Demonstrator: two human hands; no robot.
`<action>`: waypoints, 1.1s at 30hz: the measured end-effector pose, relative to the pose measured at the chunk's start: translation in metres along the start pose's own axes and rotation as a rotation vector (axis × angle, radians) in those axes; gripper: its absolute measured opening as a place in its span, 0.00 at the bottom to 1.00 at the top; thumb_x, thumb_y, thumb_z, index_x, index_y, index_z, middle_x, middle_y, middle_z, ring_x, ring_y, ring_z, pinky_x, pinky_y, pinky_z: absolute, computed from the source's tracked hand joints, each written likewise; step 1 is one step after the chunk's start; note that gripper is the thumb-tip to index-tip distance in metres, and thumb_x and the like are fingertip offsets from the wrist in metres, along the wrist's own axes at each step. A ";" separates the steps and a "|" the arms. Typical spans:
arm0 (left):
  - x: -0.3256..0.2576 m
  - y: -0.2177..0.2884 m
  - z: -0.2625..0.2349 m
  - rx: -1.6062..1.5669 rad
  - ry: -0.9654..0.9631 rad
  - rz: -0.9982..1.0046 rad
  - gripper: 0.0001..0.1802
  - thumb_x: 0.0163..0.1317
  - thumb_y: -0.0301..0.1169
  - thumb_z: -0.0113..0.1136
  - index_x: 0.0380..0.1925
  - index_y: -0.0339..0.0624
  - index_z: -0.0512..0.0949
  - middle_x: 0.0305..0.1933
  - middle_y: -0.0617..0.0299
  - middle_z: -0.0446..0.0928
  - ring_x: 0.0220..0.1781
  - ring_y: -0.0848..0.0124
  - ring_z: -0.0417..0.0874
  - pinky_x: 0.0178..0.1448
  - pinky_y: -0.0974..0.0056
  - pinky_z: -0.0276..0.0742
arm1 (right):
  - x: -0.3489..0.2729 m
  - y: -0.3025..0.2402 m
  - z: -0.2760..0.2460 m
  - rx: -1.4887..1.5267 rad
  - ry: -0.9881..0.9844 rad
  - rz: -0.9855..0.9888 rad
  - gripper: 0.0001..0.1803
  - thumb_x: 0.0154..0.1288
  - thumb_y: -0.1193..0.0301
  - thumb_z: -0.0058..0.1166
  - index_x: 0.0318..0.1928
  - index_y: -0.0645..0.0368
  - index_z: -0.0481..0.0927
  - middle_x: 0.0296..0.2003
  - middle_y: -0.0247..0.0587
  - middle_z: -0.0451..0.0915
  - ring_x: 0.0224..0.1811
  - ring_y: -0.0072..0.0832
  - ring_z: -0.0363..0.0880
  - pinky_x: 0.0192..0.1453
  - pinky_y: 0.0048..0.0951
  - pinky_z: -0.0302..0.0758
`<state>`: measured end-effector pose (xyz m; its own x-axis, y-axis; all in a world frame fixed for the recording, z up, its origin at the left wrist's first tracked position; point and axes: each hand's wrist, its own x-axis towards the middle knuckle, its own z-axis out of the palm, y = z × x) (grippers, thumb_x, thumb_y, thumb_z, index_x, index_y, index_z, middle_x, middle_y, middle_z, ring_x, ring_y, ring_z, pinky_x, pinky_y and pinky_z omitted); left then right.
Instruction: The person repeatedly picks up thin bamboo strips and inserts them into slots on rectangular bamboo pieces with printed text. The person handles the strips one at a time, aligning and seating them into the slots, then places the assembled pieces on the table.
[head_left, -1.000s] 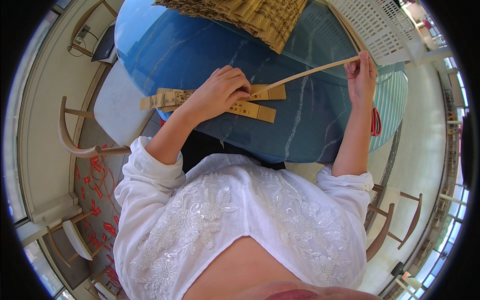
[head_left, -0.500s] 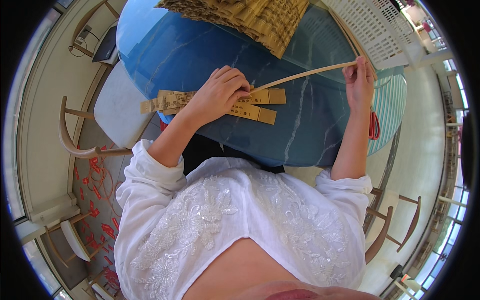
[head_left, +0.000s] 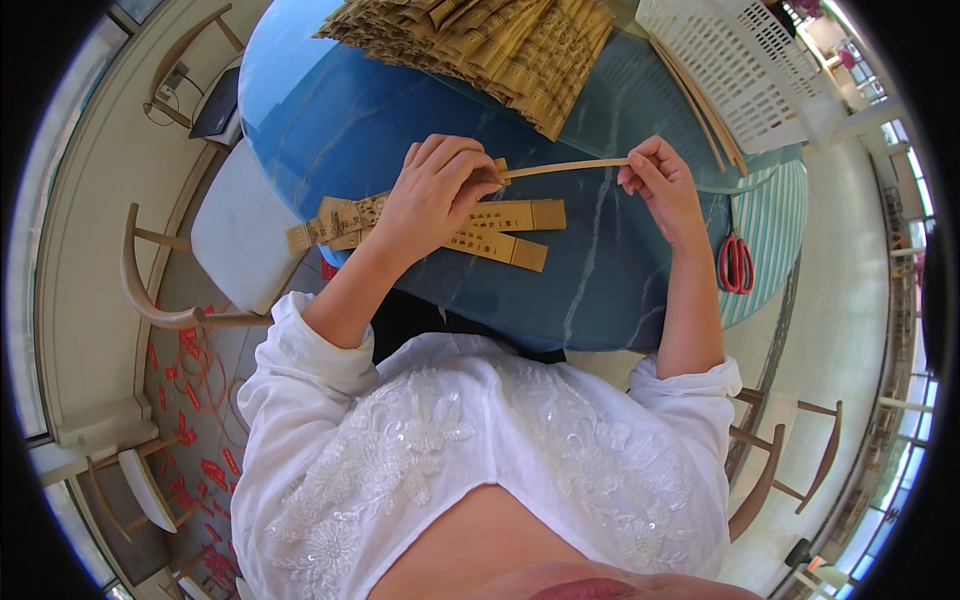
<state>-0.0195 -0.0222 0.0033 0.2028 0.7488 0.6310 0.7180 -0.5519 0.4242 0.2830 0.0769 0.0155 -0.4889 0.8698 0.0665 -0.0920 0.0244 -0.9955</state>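
My right hand [head_left: 662, 190] pinches the right end of a thin, pale wooden strip [head_left: 565, 168]. The strip runs left to my left hand [head_left: 437, 190], whose fingers are closed round a gold printed paper sleeve [head_left: 502, 168]; only its end shows past the fingertips. Whether the strip lies inside the sleeve is hidden by that hand. Beneath my left hand, several flat gold sleeves [head_left: 518, 215] lie fanned on the blue marbled table [head_left: 600, 260], with dark print on them.
A big pile of gold folded sleeves [head_left: 500, 60] lies at the table's far side. Beside a white perforated basket [head_left: 740, 70] at far right are more wooden strips [head_left: 700, 105]. Red-handled scissors [head_left: 735, 265] lie at the right edge. A chair [head_left: 240, 230] stands left.
My right hand has moved left and slightly nearer, toward my left hand. Less of the wooden strip shows between the hands. My left hand still grips the sleeve.
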 end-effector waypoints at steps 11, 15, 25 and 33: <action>-0.014 -0.014 -0.004 0.306 0.065 -0.002 0.25 0.54 0.36 0.72 0.53 0.47 0.81 0.50 0.64 0.81 0.54 0.62 0.79 0.59 0.57 0.72 | 0.001 0.003 -0.008 0.106 0.070 -0.056 0.07 0.73 0.68 0.56 0.41 0.58 0.77 0.32 0.38 0.82 0.33 0.20 0.78 0.42 0.22 0.75; -0.017 -0.016 -0.001 0.347 0.096 0.020 0.23 0.55 0.35 0.72 0.52 0.48 0.82 0.49 0.65 0.81 0.52 0.63 0.80 0.57 0.58 0.73 | 0.001 0.002 -0.005 0.148 0.105 -0.071 0.07 0.73 0.68 0.56 0.41 0.58 0.77 0.33 0.38 0.83 0.33 0.20 0.78 0.42 0.22 0.76; -0.017 -0.018 0.000 0.356 0.189 0.047 0.22 0.54 0.33 0.73 0.51 0.47 0.82 0.47 0.66 0.81 0.49 0.64 0.80 0.56 0.58 0.72 | 0.002 0.001 -0.011 0.094 0.148 -0.087 0.11 0.73 0.65 0.56 0.32 0.56 0.77 0.27 0.34 0.81 0.28 0.17 0.75 0.35 0.20 0.72; -0.017 -0.018 -0.002 0.361 0.191 0.046 0.21 0.54 0.33 0.72 0.50 0.47 0.83 0.47 0.65 0.80 0.50 0.65 0.80 0.56 0.58 0.72 | 0.000 -0.002 -0.001 -0.115 0.124 -0.004 0.09 0.71 0.67 0.59 0.32 0.57 0.80 0.25 0.32 0.80 0.27 0.15 0.74 0.34 0.18 0.70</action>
<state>-0.0368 -0.0255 -0.0137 0.1374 0.6255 0.7680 0.9053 -0.3940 0.1589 0.2840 0.0775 0.0177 -0.3770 0.9236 0.0691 0.0092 0.0784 -0.9969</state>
